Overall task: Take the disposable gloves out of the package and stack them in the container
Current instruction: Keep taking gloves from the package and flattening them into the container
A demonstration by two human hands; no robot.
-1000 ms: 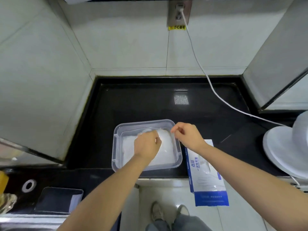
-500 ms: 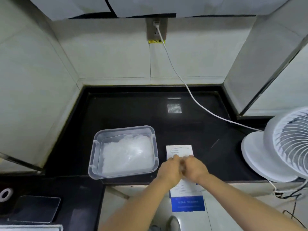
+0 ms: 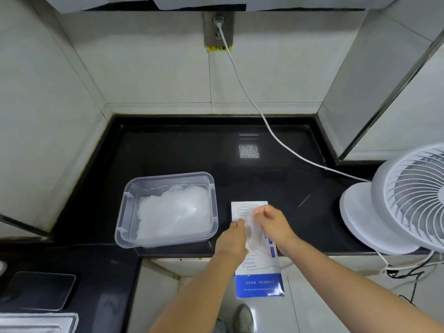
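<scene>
Flat white-and-blue package (image 3: 260, 284) lies on the black bench (image 3: 168, 150). Long axis runs near to far, and the blue near end overhangs the bench edge. Both your hands are over its middle.

Right hand (image 3: 274, 224): fingers (image 3: 260, 211) curled in a pinch on a thin translucent plastic glove (image 3: 252, 233). The glove drapes lengthwise along the package, near to far, between your two hands.

Left hand (image 3: 231, 241): knuckles up at the package's left edge, fingers (image 3: 237, 223) curled. Cannot tell whether they pinch the glove too or only press the package down.

Key relation: the clear rectangular plastic container (image 3: 168, 175) stands left of the package, just beside it, with a narrow strip of bench showing between them. A whitish stack of gloves (image 3: 173, 212) already lies inside.

The glove's way to the stack therefore runs leftward, past your left hand. Your left hand is nearer the container, but your right hand has the sure hold.

Judgement: lift the glove clear of the package first, then carry it left. The film looks limp and may cling or fold as you move it.
</scene>
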